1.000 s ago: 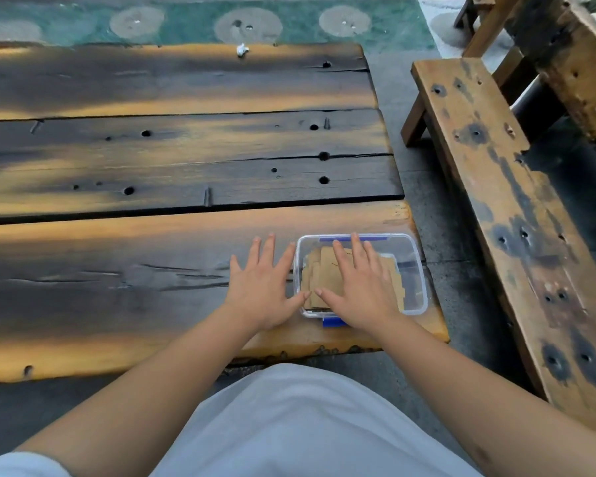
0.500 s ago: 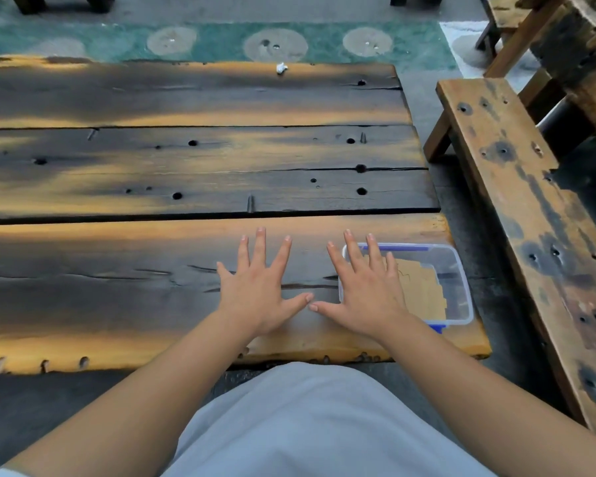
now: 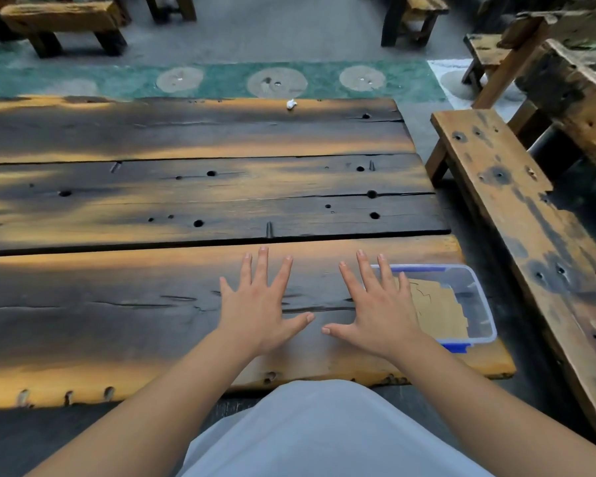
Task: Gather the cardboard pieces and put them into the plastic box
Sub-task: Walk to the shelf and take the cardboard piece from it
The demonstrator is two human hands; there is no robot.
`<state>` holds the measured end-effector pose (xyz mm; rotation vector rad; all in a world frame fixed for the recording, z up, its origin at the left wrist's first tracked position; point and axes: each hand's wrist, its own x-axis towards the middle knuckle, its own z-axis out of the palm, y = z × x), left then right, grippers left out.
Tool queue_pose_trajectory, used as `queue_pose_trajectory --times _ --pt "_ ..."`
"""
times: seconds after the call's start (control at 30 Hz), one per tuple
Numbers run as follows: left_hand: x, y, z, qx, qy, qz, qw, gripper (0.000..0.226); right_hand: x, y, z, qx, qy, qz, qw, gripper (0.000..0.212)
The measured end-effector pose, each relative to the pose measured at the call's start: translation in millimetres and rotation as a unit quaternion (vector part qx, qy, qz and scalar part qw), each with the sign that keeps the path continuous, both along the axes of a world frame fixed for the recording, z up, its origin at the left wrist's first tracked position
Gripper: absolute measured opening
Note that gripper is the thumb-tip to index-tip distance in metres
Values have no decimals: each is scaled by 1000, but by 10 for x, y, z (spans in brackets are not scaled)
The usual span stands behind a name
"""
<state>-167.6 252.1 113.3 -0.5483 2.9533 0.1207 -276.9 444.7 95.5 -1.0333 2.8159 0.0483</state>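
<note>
Cardboard pieces lay flat inside the plastic box; light, stiff, best pinched by edges. Left hand and right hand spread wide, holding nothing.

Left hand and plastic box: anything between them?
Head view: only the right hand, flat on the table, lies between left hand and plastic box.

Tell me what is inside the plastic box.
Brown cardboard pieces lie flat inside the plastic box. The right hand covers the box's left end, hiding what lies there.
</note>
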Motion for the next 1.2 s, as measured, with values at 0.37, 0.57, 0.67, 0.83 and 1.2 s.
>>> queue_pose_trajectory --times 0.37,0.57,0.67,0.83,1.2 --pt "-122 -194 51 27 -7 -95 995 87 239 -125 156 -29 0 -69 997 110" --pt "-241 -88 136 54 1 -140 989 82 382 -81 244 -41 0 -114 993 110" --pt "-327 33 201 62 15 -166 984 81 406 57 291 -45 0 -145 988 110" --pt "-479 362 295 65 33 -209 975 80 464 396 358 -58 20 -197 979 110" --pt "-815 1474 409 44 55 -304 950 80 501 1539 400 -72 33 -298 951 108"
